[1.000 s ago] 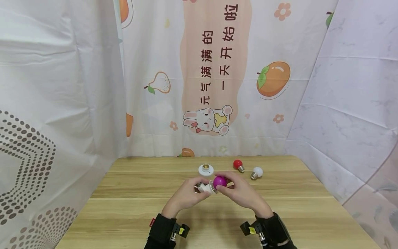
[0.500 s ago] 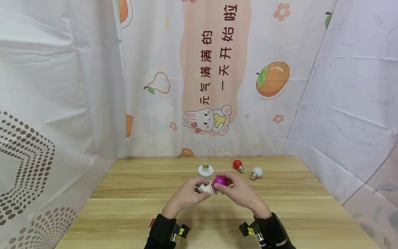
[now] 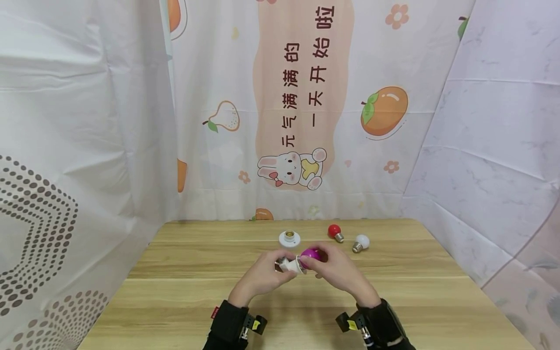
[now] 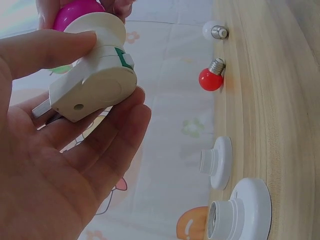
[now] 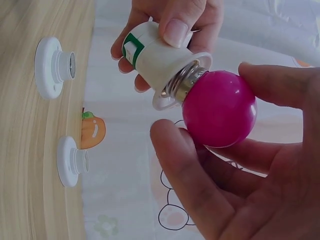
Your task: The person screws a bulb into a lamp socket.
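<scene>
My left hand grips a white plug-in lamp socket between thumb and fingers; it has metal prongs and a green-edged switch. My right hand holds a magenta light bulb by its round globe, thumb and fingers around it. In the right wrist view the bulb's silver screw base sits partly inside the socket's flared mouth, several threads showing. Both are held up over the wooden table. The socket is tilted, its mouth toward my right hand.
A white round lamp base stands on the table beyond my hands; a second lamp base shows in the wrist views. A red bulb and a white bulb lie at the back right. Printed curtain hangs behind.
My right hand's fingers have shifted and turned around the magenta bulb, covering more of its globe. My left hand and the socket stay nearly still.
</scene>
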